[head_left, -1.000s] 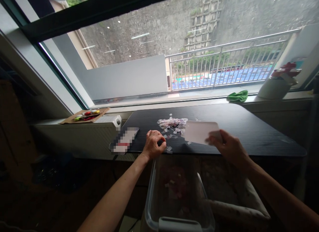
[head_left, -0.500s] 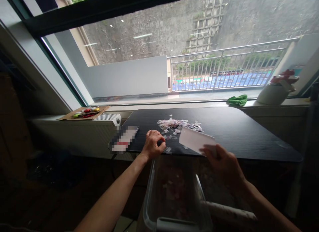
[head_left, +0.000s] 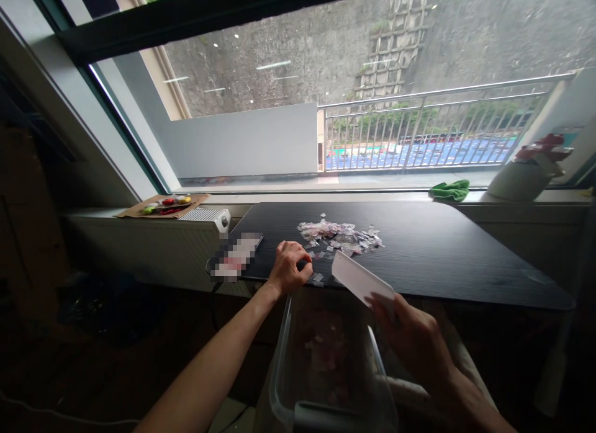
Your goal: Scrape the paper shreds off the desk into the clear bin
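Where daylight comes in: window, across the upper part of the frame, with a railing beyond the glass.
Table: a dark top over the middle of the frame, its near edge towards the bottom.
Box: see-through plastic, lower centre, just below the table's near edge; small pieces show dimly inside.
Right hand: lower right of centre, thumb and fingers pinching the near end of the white card.
Left hand: centre, at the near edge of the table, fingers curled and thumb tip meeting them in a ring – whether anything is inside, I cannot tell.
Pile: scraps just above centre, on the table. Its right side, partly hidden by the card a second ago, now lies in full sight; pale, pinkish and grey, thin, loosely heaped.
White card: right of centre, drawn lower and tilted more steeply than a second ago – so it now sits between pile and box. Flat, plain, rounded at the corners.
Loose pieces: a few between the pile and the near edge, squarish, some nearly see-through.
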`<control>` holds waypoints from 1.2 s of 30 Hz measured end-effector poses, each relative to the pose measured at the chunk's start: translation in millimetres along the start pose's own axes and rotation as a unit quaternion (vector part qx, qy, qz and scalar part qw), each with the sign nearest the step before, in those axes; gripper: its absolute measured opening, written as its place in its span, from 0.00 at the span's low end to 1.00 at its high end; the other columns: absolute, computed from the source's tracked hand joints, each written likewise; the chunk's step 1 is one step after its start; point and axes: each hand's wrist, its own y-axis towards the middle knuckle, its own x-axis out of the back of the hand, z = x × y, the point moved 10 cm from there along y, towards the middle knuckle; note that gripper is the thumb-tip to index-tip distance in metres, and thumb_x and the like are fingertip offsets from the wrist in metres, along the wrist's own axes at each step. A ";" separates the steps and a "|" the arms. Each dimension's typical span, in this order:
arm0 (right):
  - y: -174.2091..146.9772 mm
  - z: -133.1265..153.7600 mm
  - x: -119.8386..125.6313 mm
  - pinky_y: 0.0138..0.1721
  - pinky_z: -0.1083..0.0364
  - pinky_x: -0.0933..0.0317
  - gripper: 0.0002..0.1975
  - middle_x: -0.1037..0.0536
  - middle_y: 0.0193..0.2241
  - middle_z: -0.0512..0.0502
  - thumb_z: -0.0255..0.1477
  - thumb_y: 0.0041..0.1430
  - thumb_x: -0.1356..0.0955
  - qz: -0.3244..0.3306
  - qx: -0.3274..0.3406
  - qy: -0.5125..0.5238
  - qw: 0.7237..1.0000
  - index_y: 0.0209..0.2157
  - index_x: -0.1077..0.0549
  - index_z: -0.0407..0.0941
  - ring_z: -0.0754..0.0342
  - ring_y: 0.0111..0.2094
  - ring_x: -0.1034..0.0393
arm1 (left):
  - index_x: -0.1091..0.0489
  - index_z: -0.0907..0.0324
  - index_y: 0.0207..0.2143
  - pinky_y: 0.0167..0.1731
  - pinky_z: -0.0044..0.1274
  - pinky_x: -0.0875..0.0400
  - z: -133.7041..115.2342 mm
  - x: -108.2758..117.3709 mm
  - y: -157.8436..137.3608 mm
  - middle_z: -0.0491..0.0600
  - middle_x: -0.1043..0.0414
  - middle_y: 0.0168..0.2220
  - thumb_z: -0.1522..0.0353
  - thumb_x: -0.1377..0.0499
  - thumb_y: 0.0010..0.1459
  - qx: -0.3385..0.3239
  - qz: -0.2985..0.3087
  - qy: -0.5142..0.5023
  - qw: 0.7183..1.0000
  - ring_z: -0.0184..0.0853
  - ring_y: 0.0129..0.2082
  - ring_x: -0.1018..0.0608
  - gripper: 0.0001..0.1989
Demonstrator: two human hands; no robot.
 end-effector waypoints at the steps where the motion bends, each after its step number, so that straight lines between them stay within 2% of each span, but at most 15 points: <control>1: 1.9 4.6 -5.0 0.21 0.59 0.39 0.08 0.20 0.22 0.47 0.28 0.63 0.38 0.002 0.002 0.013 1.000 0.35 0.28 0.44 0.54 0.18 0.26 | 0.28 0.56 0.25 0.58 0.40 0.47 0.2 0.0 0.0 0.46 0.27 0.31 0.71 0.43 0.48 0.001 -0.001 -0.001 1.000 0.39 0.43 0.28 0.04; 5: 7.3 14.7 -22.3 0.23 0.59 0.37 0.08 0.20 0.23 0.46 0.26 0.62 0.38 0.015 0.010 0.054 0.998 0.37 0.28 0.43 0.53 0.21 0.25 | 0.29 0.56 0.25 0.59 0.41 0.48 2.3 0.3 0.3 0.46 0.27 0.31 0.71 0.44 0.48 0.010 -0.004 -0.006 1.000 0.39 0.43 0.28 0.04; 7: 11.1 7.5 -27.1 0.24 0.58 0.37 0.07 0.20 0.24 0.46 0.27 0.62 0.38 0.029 -0.007 0.071 0.997 0.36 0.28 0.44 0.53 0.22 0.24 | 0.28 0.56 0.25 0.58 0.40 0.47 3.6 1.1 0.6 0.46 0.27 0.31 0.71 0.44 0.48 0.016 -0.010 -0.007 1.000 0.39 0.43 0.27 0.04; 10: 22.5 -29.1 -30.7 0.26 0.56 0.35 0.07 0.19 0.26 0.46 0.32 0.60 0.36 0.052 -0.101 0.110 0.988 0.34 0.28 0.46 0.52 0.24 0.25 | 0.28 0.56 0.24 0.57 0.39 0.44 5.2 3.0 1.1 0.46 0.27 0.30 0.72 0.43 0.48 0.022 -0.018 -0.007 1.000 0.39 0.43 0.27 0.05; 14: 40.8 -86.3 -51.4 0.26 0.55 0.35 0.10 0.21 0.26 0.46 0.36 0.55 0.36 0.100 -0.255 0.184 0.944 0.33 0.29 0.45 0.52 0.25 0.27 | 0.28 0.56 0.24 0.54 0.36 0.41 7.9 4.5 1.4 0.46 0.26 0.30 0.72 0.43 0.48 0.029 -0.021 -0.014 0.999 0.39 0.42 0.27 0.04; 17: 50.2 -101.0 -69.2 0.29 0.55 0.34 0.11 0.22 0.28 0.47 0.36 0.53 0.37 0.115 -0.293 0.214 0.925 0.35 0.29 0.44 0.52 0.27 0.28 | 0.28 0.56 0.24 0.53 0.36 0.40 9.2 6.0 1.4 0.46 0.26 0.30 0.72 0.42 0.48 0.029 -0.026 -0.019 0.999 0.38 0.42 0.26 0.04; 23: 43.8 -96.0 -82.7 0.33 0.53 0.35 0.15 0.23 0.31 0.46 0.36 0.51 0.36 0.109 -0.298 0.242 0.917 0.38 0.29 0.44 0.50 0.32 0.29 | 0.29 0.55 0.24 0.53 0.35 0.39 7.9 6.3 1.4 0.46 0.26 0.30 0.72 0.43 0.48 0.025 -0.024 -0.008 0.999 0.38 0.42 0.27 0.04; 36: 44.3 -89.7 -87.4 0.31 0.55 0.34 0.11 0.23 0.29 0.48 0.34 0.52 0.34 0.122 -0.267 0.323 0.900 0.35 0.28 0.44 0.52 0.30 0.29 | 0.28 0.55 0.25 0.55 0.37 0.41 4.2 3.7 1.6 0.46 0.27 0.31 0.71 0.42 0.48 0.017 -0.008 -0.003 1.000 0.39 0.43 0.27 0.04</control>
